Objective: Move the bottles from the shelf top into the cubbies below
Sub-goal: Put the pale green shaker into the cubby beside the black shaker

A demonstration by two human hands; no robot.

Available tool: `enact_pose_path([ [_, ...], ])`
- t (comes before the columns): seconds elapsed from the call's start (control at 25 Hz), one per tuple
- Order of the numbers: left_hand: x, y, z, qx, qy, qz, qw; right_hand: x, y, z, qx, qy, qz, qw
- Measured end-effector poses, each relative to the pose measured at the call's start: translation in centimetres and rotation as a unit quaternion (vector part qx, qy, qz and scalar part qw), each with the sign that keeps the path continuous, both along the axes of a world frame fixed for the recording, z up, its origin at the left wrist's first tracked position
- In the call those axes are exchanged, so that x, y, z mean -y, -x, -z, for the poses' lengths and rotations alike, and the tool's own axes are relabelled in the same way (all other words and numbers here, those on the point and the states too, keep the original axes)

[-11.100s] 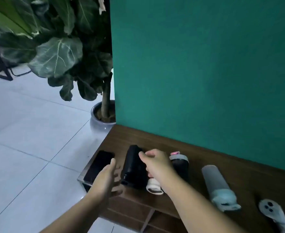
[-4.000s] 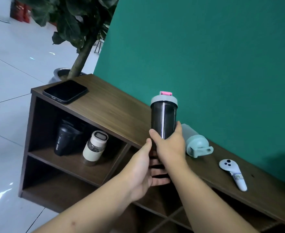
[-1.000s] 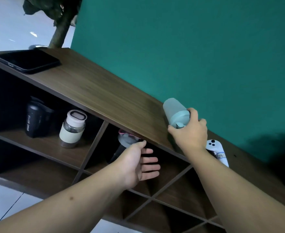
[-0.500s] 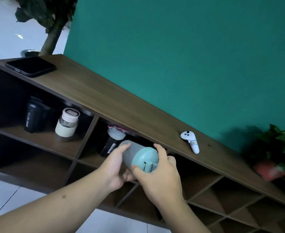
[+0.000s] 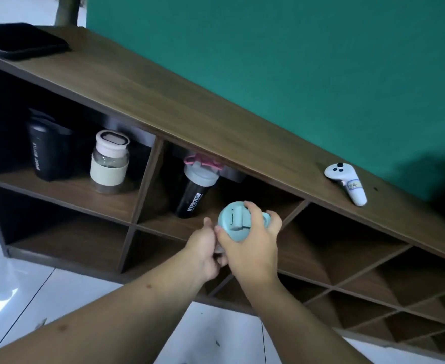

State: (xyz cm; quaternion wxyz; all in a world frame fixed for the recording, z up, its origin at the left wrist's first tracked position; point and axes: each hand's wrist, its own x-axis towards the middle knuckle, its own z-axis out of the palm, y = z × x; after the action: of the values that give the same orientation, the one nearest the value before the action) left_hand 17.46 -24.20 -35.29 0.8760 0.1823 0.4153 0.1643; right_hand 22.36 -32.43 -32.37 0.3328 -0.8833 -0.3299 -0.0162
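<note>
A bottle with a pale teal lid (image 5: 234, 219) is held in front of the second upper cubby, lid toward me. My right hand (image 5: 250, 248) wraps its lid end and my left hand (image 5: 205, 248) grips it from below left. In that same cubby stands a black shaker with a grey lid and pink loop (image 5: 196, 189). The first cubby holds a black sport bottle (image 5: 45, 153) and a glass bottle with a cream sleeve (image 5: 109, 161). No bottles are left on the brown shelf top (image 5: 189, 101).
A black phone (image 5: 19, 40) lies on the shelf top at far left. A white controller (image 5: 347, 182) lies on it at right. Lower and right-hand cubbies (image 5: 347, 245) hold nothing. White floor tiles lie below, a green wall behind.
Both hands have turned the teal-lidded bottle so its lid faces me and carried it closer to the second cubby. The view has moved nearer the shelf.
</note>
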Motion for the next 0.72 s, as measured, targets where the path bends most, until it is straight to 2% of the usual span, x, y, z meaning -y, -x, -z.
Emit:
enact_pose_path([
  [0.16, -2.0, -2.2, 0.1, 0.029, 0.017, -0.019, 0.999, -4.4, -4.8, 1.0, -0.011, -0.016, 0.065, 0.998],
  [0.28, -2.9, -3.3, 1.2, 0.06, 0.001, 0.014, 0.998, -6.7, -7.5, 1.7, -0.028, -0.013, 0.102, 0.994],
  [0.72, -4.6, -6.7, 2.5, 0.068, -0.008, 0.033, 0.997, -10.1, -11.7, 4.2, -0.073, -0.009, 0.082, 0.994],
])
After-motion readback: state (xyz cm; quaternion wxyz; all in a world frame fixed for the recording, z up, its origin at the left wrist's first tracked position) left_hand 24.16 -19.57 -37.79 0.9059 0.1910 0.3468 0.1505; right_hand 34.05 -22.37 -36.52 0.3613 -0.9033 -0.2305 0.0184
